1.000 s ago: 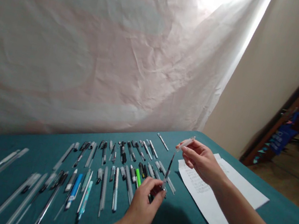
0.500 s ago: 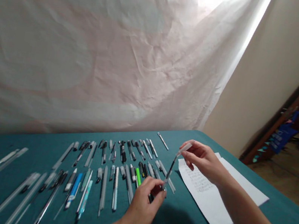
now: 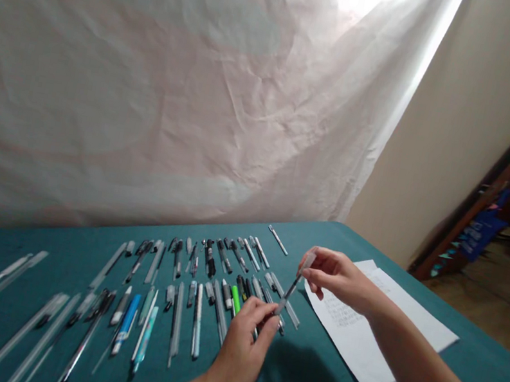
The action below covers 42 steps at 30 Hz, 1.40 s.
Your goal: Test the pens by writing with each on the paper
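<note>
My left hand (image 3: pixel 246 339) pinches the lower end of a gel pen (image 3: pixel 292 286), where a pale translucent piece shows at the fingertips. Its upper end, a clear translucent sleeve (image 3: pixel 309 259), is held between the thumb and fingers of my right hand (image 3: pixel 331 274). Between the two hands a short length of dark refill is bare. The pen slants up to the right, above the table. Whether the sleeve is a barrel or a cap I cannot tell. Beneath and beyond my left hand lie several pens, among them a bright green one (image 3: pixel 235 298).
Rows of pens, caps and clear barrels lie on the green tablecloth (image 3: pixel 298 368), with a blue pen (image 3: pixel 126 324) and a turquoise pen (image 3: pixel 145 339) on the left. White papers with writing (image 3: pixel 371 341) lie under my right forearm. A pale sheet (image 3: pixel 179 87) hangs behind.
My right hand has come down and slightly left, towards my left hand. Less of the dark refill shows between them. My left hand has shifted up a little.
</note>
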Each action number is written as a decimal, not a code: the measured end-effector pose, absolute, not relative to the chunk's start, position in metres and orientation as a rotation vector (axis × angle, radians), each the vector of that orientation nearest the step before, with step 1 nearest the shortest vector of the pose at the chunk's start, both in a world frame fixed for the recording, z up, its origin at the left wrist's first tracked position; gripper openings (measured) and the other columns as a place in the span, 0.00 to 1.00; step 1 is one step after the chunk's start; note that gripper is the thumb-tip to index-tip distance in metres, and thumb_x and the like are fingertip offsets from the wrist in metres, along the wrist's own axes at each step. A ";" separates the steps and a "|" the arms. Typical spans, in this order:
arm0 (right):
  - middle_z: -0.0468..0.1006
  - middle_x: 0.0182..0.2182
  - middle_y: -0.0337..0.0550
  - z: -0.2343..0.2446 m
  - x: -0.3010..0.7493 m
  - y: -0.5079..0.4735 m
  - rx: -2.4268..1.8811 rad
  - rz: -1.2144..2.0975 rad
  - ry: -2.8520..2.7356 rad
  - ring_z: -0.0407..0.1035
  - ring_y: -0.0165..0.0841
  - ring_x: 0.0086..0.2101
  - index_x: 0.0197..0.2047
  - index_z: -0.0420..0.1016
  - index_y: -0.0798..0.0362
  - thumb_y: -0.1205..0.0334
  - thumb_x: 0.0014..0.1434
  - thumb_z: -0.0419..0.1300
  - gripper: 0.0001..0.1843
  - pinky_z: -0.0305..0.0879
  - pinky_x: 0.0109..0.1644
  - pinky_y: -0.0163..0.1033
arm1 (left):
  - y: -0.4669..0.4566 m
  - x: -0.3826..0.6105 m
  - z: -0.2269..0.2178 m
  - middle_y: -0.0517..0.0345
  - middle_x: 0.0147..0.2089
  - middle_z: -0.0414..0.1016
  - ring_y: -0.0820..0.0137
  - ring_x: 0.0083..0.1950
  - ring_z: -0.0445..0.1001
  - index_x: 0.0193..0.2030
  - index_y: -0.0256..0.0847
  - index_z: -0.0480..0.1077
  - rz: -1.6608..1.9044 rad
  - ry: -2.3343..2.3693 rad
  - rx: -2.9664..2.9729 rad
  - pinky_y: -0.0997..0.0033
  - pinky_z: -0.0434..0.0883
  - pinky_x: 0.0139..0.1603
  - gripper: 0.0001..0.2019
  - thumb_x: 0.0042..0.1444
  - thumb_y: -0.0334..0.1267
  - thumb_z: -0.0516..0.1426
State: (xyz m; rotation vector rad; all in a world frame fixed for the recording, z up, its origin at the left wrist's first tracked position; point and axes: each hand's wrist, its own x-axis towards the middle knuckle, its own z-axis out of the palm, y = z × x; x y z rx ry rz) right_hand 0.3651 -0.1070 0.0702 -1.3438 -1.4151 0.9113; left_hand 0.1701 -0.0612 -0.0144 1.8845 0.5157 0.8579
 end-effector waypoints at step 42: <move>0.72 0.45 0.50 0.055 0.359 -0.094 -1.207 0.983 -1.181 0.68 0.32 0.38 0.50 0.67 0.52 0.52 0.54 0.57 0.22 0.68 0.34 0.35 | -0.051 0.171 -0.022 0.54 0.41 0.68 0.67 0.44 0.66 0.48 0.41 0.68 0.973 0.603 1.823 0.67 0.62 0.48 0.14 0.61 0.39 0.46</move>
